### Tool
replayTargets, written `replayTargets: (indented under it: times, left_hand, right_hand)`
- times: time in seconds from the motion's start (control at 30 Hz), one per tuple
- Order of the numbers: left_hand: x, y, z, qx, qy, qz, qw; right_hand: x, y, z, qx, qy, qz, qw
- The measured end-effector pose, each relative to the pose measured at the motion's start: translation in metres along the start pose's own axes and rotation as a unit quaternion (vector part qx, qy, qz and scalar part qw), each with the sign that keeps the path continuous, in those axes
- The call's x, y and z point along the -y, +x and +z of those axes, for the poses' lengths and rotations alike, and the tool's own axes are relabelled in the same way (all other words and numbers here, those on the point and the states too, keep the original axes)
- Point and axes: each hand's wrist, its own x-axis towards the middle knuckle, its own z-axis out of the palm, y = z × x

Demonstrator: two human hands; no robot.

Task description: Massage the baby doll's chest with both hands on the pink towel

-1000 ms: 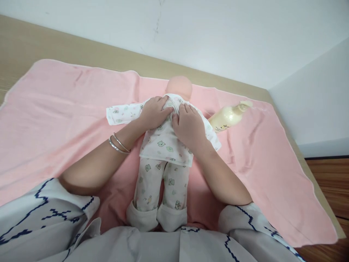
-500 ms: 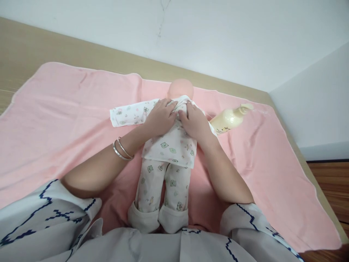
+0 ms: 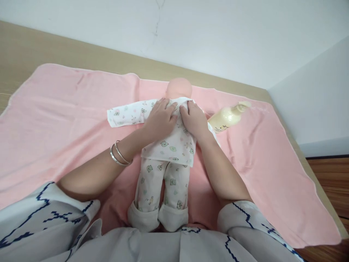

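Note:
A baby doll lies on a pink blanket, its smooth bald head point(image 3: 179, 88) pointing away from me. It wears a white printed baby shirt point(image 3: 169, 147) and matching trousers point(image 3: 172, 183) with turned-up cuffs. My left hand point(image 3: 160, 122) rests over the upper left of the shirt, fingers spread on the cloth near the neckline. At the collar's right side, my right hand point(image 3: 195, 120) has its thumb and fingers closed on the shirt fabric. One sleeve point(image 3: 128, 113) stretches flat to the left; the other is mostly hidden behind my right hand and forearm.
A pale yellow pump bottle point(image 3: 227, 117) lies on its side just right of the doll. The pink blanket point(image 3: 272, 174) covers most of a wooden table point(image 3: 81, 54), which meets a white wall point(image 3: 218, 40) at the back.
My left hand's fingers have loosened from the gathered cloth and spread out. The neckline lies flatter and straighter now. My right hand stays at the collar.

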Motion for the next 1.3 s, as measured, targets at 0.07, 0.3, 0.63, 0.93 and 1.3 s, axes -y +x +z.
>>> replayTargets:
  times: [0.07,0.3,0.63,0.93,1.3]
  left_hand:
    - [-0.007,-0.003,-0.002,0.015,-0.013,-0.012,1.000]
    - [0.022,0.020,0.004,-0.006,0.001,-0.001,1.000]
    - [0.019,0.022,0.013,-0.040,0.025,-0.035,0.998]
    - [0.017,0.020,0.011,-0.042,0.024,-0.039,0.998]
    - [0.004,0.015,0.005,-0.039,0.028,0.023,0.999]
  right_hand:
    - [-0.003,0.002,0.000,0.000,0.006,0.005,1.000]
    - [0.023,-0.028,-0.007,0.016,-0.060,-0.083,0.995]
    - [0.001,-0.006,-0.007,0.020,0.044,-0.040,0.998]
    - [-0.013,-0.003,0.013,-0.031,0.058,-0.056,0.996]
    - [-0.018,0.001,0.003,0.034,-0.004,-0.099,0.995]
